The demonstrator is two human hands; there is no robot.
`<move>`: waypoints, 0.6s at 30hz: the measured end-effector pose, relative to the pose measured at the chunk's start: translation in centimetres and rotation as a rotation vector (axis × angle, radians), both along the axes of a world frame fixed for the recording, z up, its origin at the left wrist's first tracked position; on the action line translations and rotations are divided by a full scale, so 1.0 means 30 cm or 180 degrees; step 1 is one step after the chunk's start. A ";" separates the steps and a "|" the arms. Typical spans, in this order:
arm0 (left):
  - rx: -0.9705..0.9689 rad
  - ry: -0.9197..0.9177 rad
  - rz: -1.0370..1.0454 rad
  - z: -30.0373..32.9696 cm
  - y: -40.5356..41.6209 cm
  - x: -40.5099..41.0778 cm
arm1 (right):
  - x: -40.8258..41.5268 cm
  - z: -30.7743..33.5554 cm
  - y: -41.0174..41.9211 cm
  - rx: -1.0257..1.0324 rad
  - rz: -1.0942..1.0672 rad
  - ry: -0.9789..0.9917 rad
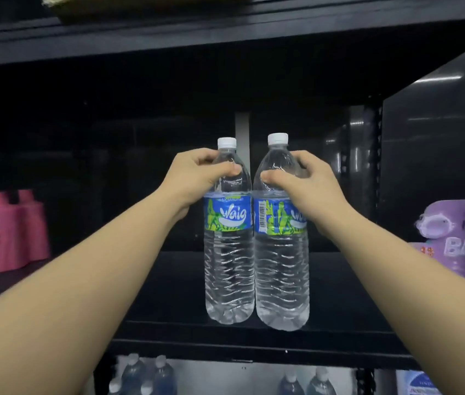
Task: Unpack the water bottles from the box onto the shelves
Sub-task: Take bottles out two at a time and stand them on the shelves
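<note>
While both arms are stretched forward toward a black shelf [339, 283], two clear water bottles are held upright side by side at its front edge. The left bottle [229, 252] is gripped at its shoulder by the left hand [197, 175], whose fingers are curled round the neck just below the white cap [226, 142]. The right bottle [281, 258] is gripped in the same way by the right hand [303, 178], with the thumb pressed on the near side below its white cap [278, 138]. The two bottles are touching along their sides, and each is wrapped by a blue and green label at mid-height. Their bases are seen at the front of the shelf board; whether they are resting on it or held just above it cannot be told.

Pink bottles [16, 229] are seen at the left of the same shelf, blurred, and a purple package [453, 238] is seen at the right. More capped water bottles [145, 377] are stored on the lower shelf level, below the board. A brown cardboard edge [128, 7] is visible on the shelf above.
</note>
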State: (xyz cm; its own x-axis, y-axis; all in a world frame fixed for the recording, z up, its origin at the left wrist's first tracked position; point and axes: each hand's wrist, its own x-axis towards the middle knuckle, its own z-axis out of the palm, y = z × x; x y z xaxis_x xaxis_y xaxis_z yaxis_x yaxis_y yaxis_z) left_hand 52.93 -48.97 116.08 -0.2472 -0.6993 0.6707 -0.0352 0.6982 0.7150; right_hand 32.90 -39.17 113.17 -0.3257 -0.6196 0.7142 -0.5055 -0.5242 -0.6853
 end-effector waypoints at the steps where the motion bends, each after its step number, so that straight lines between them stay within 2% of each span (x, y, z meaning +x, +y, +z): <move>1: -0.0047 0.0041 -0.0066 -0.017 0.000 -0.008 | 0.001 -0.012 0.004 -0.0021 -0.0023 0.0048; 5: -0.0233 0.0196 -0.0028 -0.118 0.027 -0.053 | 0.008 -0.055 0.021 -0.0087 0.0008 0.0177; 9: -0.0111 0.0534 -0.0007 -0.230 0.051 -0.071 | 0.013 -0.142 0.021 -0.0115 -0.0137 0.0309; 18: -0.0139 -0.0072 0.0057 -0.494 0.071 -0.027 | 0.044 -0.413 0.096 0.0080 0.0002 0.0407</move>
